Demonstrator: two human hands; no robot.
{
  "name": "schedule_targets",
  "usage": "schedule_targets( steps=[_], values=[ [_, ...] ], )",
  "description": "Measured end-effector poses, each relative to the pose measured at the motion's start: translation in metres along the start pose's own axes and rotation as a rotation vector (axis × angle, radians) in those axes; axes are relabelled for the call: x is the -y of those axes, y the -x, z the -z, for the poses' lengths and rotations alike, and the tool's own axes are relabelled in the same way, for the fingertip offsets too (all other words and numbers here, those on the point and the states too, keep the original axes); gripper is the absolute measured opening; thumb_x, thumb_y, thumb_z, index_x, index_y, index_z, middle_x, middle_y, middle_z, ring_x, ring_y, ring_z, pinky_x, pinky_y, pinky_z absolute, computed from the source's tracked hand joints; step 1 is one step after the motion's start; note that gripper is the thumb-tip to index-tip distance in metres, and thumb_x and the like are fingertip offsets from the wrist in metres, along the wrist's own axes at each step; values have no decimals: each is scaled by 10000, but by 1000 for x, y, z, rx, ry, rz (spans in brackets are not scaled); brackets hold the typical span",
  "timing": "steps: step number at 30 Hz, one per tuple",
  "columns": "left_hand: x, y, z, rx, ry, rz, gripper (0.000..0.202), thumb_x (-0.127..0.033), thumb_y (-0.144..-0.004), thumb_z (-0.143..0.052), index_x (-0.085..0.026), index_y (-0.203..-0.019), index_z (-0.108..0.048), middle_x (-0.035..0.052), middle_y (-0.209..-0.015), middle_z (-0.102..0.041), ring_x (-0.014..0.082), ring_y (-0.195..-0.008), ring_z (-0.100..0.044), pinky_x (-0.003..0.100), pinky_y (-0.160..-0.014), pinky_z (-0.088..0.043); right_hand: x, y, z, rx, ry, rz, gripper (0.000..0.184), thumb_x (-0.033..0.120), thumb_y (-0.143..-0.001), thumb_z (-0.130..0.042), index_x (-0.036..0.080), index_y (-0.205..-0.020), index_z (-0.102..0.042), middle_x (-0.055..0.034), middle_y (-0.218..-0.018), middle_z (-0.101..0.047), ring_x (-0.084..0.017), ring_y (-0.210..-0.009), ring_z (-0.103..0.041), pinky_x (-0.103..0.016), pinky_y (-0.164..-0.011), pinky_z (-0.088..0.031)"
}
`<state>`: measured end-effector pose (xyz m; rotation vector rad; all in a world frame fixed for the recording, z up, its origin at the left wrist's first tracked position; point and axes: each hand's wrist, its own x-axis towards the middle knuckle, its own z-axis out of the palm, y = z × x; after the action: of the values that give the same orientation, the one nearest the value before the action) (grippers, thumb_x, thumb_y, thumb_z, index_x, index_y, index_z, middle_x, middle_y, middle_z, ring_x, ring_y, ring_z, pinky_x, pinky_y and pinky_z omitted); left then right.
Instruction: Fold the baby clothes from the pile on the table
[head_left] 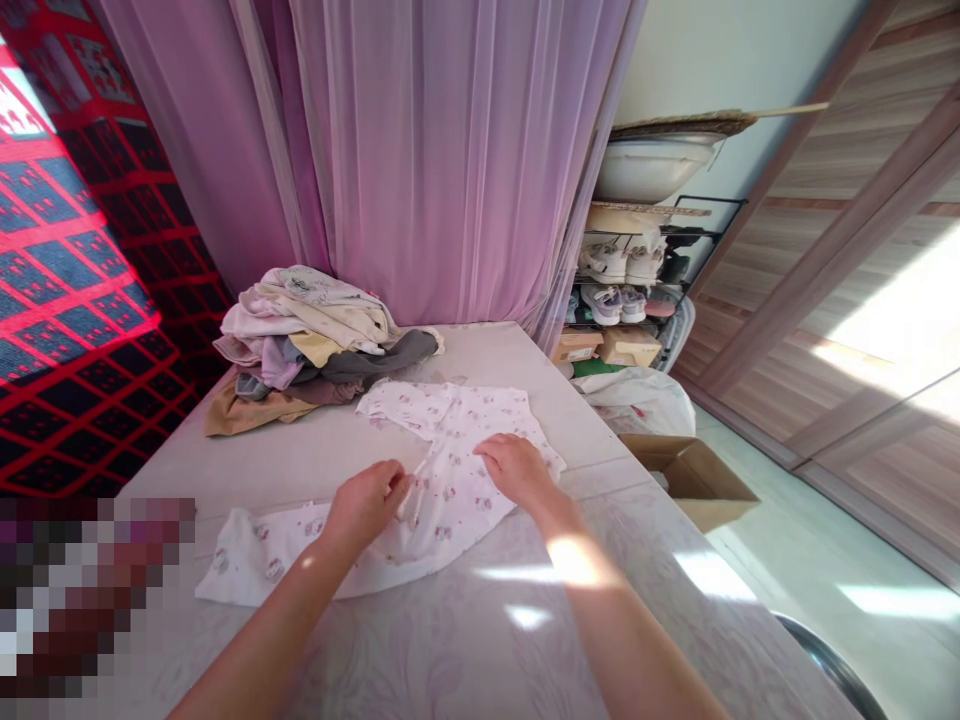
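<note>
Under left hand (365, 505), white garment (457, 470), partly hidden

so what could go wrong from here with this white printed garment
The white printed garment might bunch or skew if the left hand and right hand drag it across the table. Its lower left end seems close to the table edge, so it could slip off. The loose pile of clothes sits just behind it and might slump onto it.
</note>
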<state>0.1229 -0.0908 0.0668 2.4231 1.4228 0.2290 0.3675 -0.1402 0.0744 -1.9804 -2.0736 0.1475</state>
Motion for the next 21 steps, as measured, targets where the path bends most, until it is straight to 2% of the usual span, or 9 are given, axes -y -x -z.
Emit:
schedule_targets(
  steps=[2, 6, 10, 13, 17, 21],
  values=[
    [9, -1, -3, -41, 0, 45, 293, -412, -919, -399, -218, -849, -607, 36, -866, -670, 182, -789, -586, 284, -674, -368, 12, -28, -4, 30, 3, 65, 350, 147, -901, -441, 279, -1072, -717, -29, -1096, -695, -180, -1005, -606, -283, -848, -430],
    [14, 11, -22, -88, -19, -23, 327, -450, -910, -441, -216, -841, -658, 55, -849, -668, 218, -847, -578, 340, -795, -390, 31, -75, -17, 188, 99, 270, 412, 89, -869, -466, 321, -1116, -700, -13, -1136, -668, -170, -1066, -581, -257, -852, -419],
    [12, 21, -40, -203, -16, -26, 250, -424, -877, -527, -210, -866, -655, 60, -919, -664, 235, -911, -562, 369, -848, -393, 36, -100, -22, 300, 186, 328, 284, 142, -830, -567, 287, -1009, -733, -38, -1084, -678, -209, -1042, -588, -279, -820, -419],
    [12, 23, -44, -201, 8, -16, 173, -358, -855, -562, -208, -802, -629, 54, -934, -664, 235, -931, -558, 372, -849, -396, 33, -108, -24, 279, 190, 300, 201, 156, -825, -582, 237, -925, -737, -63, -1055, -683, -225, -1019, -592, -299, -820, -416],
    [13, 21, -44, -178, 45, -15, 132, -315, -828, -585, -206, -757, -609, 59, -991, -668, 246, -978, -558, 387, -862, -394, 32, -110, -38, 193, 172, 232, 233, 167, -892, -504, 244, -967, -711, -56, -1057, -672, -205, -1013, -585, -303, -844, -414],
    [16, 20, -44, -179, 103, -1, 117, -315, -823, -587, -209, -801, -631, 60, -1034, -671, 246, -1006, -556, 402, -898, -379, 33, -98, -59, 93, 139, 121, 240, 207, -937, -457, 214, -1023, -680, -74, -1063, -659, -196, -1000, -585, -302, -873, -427]
  ],
)
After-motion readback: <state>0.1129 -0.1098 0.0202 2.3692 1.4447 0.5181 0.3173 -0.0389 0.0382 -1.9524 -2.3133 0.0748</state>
